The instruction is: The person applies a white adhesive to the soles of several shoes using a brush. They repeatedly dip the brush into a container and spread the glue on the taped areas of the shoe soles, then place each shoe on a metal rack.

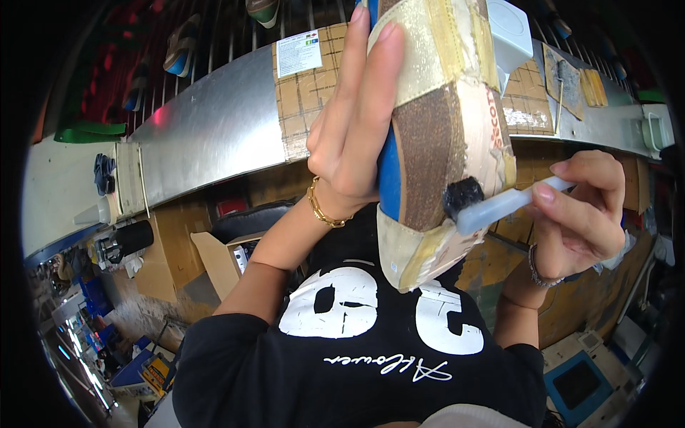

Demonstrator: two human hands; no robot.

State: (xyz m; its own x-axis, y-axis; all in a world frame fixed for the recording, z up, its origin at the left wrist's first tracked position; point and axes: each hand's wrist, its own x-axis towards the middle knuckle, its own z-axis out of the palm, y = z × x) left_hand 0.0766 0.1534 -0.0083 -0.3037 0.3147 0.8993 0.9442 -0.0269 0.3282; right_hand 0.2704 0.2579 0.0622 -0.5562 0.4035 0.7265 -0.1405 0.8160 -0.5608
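My left hand [349, 135] holds up a shoe upper [430, 135] in front of me, fingers stretched along its side. It has brown glittery and pale gold panels, a blue inside, and a beige underside edged with yellowish folded-over material. My right hand [581, 214] pinches the pale handle of a brush [499, 209] between thumb and fingers. The brush's black bristle head lies against the brown panel, close to the edge of the underside. Part of my left hand is hidden behind the shoe.
Beyond the shoe runs a metal bench [214, 135] with taped cardboard [300, 100] on it. A white container [508, 36] stands behind the shoe. Several other shoes hang on the far rack, one of them blue and brown [182, 53]. An open cardboard box [221, 260] sits below the bench at left.
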